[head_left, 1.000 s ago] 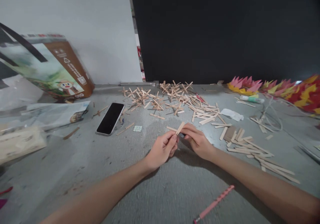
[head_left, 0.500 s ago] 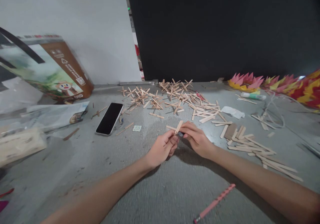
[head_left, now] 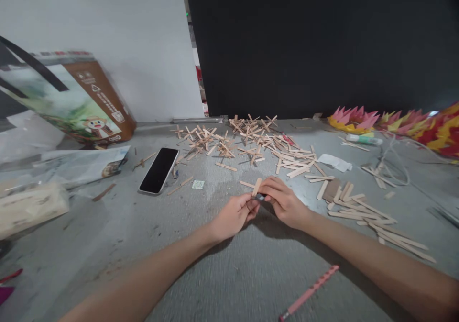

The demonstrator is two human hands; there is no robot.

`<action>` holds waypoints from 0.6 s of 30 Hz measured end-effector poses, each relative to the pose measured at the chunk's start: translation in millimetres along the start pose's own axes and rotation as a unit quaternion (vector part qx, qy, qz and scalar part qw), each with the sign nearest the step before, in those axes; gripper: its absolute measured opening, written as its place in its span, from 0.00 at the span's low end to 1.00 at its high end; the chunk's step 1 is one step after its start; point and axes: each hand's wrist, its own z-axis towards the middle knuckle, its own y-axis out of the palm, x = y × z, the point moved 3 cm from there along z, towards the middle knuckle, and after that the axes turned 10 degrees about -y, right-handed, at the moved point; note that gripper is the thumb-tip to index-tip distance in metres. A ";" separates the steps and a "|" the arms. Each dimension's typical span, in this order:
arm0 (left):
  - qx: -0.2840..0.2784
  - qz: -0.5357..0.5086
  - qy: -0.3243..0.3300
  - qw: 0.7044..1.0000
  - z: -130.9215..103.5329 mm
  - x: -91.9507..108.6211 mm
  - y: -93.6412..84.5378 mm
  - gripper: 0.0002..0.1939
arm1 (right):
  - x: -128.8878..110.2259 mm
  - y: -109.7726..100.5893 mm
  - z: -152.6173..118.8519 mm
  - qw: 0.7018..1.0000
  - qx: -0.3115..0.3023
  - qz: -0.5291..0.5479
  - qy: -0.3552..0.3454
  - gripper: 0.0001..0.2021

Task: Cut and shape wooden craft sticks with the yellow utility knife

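My left hand [head_left: 234, 216] is closed on wooden craft sticks [head_left: 257, 187]. One stands up from the fingers and another points out to the left, so they appear crossed. Close against it, my right hand [head_left: 285, 202] is closed, pinching a small dark grey object [head_left: 260, 197] at the base of the sticks. Its kind I cannot make out, and the fingers hide most of it. Beyond the hands lies a heap of sticks joined into star shapes [head_left: 225, 145]. Loose sticks [head_left: 358, 209] are spread to the right of my right hand.
A phone [head_left: 158, 171] lies left of the hands, near a small pale square [head_left: 198, 184]. In front is a pink pencil [head_left: 310, 293]. A printed bag [head_left: 96, 106] stands back left. Pink and yellow paper crowns [head_left: 355, 119], a glue stick [head_left: 364, 140] and a cable [head_left: 407, 169] lie right.
The fingers of both hands have shifted slightly around the sticks, and the dark object sits a little lower against them. The whole view has drifted slightly; other things stay put.
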 end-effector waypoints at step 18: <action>-0.024 0.078 0.005 0.997 -4.3 -1.1 2.6 0.13 | 2.5 0.7 -0.3 1.000 -0.005 0.023 0.004 0.11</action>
